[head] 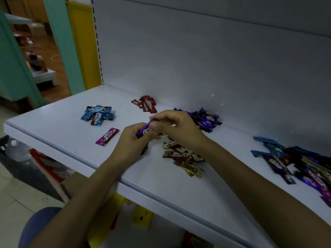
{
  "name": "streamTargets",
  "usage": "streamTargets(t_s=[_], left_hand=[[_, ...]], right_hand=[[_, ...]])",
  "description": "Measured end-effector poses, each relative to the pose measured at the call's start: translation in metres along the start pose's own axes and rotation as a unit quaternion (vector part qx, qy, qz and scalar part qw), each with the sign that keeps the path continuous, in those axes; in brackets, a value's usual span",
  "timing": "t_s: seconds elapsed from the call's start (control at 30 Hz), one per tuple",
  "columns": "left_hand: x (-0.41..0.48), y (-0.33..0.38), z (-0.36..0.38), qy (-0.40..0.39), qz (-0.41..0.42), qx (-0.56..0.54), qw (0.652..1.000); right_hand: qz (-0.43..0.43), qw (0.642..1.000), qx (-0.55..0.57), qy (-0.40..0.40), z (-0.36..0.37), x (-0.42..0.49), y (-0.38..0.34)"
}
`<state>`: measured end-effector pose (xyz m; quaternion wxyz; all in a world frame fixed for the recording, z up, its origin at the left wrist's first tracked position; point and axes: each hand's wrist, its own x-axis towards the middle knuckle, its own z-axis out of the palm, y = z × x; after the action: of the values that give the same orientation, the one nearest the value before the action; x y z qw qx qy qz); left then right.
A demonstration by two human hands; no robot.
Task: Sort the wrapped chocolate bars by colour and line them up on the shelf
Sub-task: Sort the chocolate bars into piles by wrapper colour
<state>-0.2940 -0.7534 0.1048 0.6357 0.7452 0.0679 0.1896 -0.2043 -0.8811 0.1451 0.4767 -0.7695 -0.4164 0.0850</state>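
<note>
Both hands meet over the middle of the white shelf (pixel 53 127), just above its surface. The left hand (pixel 132 140) curls its fingers round the lower end of a purple bar (pixel 145 131). The right hand (pixel 172 125) pinches the upper end btwn thumb and fingertips. So each grip is closed on that one bar, held tilted and clear of the shelf, w/ part of the white "Choco" lettering showing.

Sorted groups on the shelf:
- Blue pile (pixel 97 115), far left, a few bars lying crosswise on each other.
- Red pile (pixel 146 103), at the back, near the foot of the back panel (pixel 197 59).
- Purple pile (pixel 206 120), also at the back, right of the red one and partly hidden behind the right hand.
- Gold pile (pixel 182 156), toward the front, under and just beside the right wrist.
- Single magenta bar (pixel 107 136), lying alone btwn the blue pile and the left hand, angled.

At the far right, well apart from those, is a mixed heap (pixel 300 167) of blue, purple, red and gold bars, jumbled and overlapping, running out of frame.

A dark blue bit (pixel 144 151) shows under the left hand, possibly another bar, but it is too hidden to tell.
</note>
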Motion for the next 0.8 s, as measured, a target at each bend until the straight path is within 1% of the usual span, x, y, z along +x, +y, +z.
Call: streamTargets(t_s=[0.07,0.17,0.3,0.37,0.53,0.63,0.8], left_hand=[[0.000,0.001,0.001,-0.007,-0.001,0.004,1.000],[-0.001,0.003,0.002,0.005,-0.001,-0.008,1.000],[0.000,0.003,0.002,0.014,-0.019,-0.032,0.999],[0.002,0.001,0.002,0.014,-0.013,-0.026,0.999],[0.001,-0.001,0.002,0.031,0.001,-0.034,0.999],[0.006,0.005,0.007,0.033,0.016,-0.021,0.999],[0.025,0.021,0.024,0.019,0.049,0.013,0.999]], right_hand=[[-0.001,1.000,0.020,0.020,0.004,0.003,0.001],[0.051,0.992,0.092,0.067,0.004,0.006,0.002],[0.101,0.985,0.100,0.094,0.001,0.006,0.007],[0.112,0.983,0.100,0.108,0.000,0.006,0.008],[0.099,0.984,0.128,0.079,-0.003,0.002,0.010],[0.110,0.979,0.137,0.106,-0.009,-0.001,0.011],[0.151,0.954,0.196,0.172,-0.037,-0.006,0.019]])
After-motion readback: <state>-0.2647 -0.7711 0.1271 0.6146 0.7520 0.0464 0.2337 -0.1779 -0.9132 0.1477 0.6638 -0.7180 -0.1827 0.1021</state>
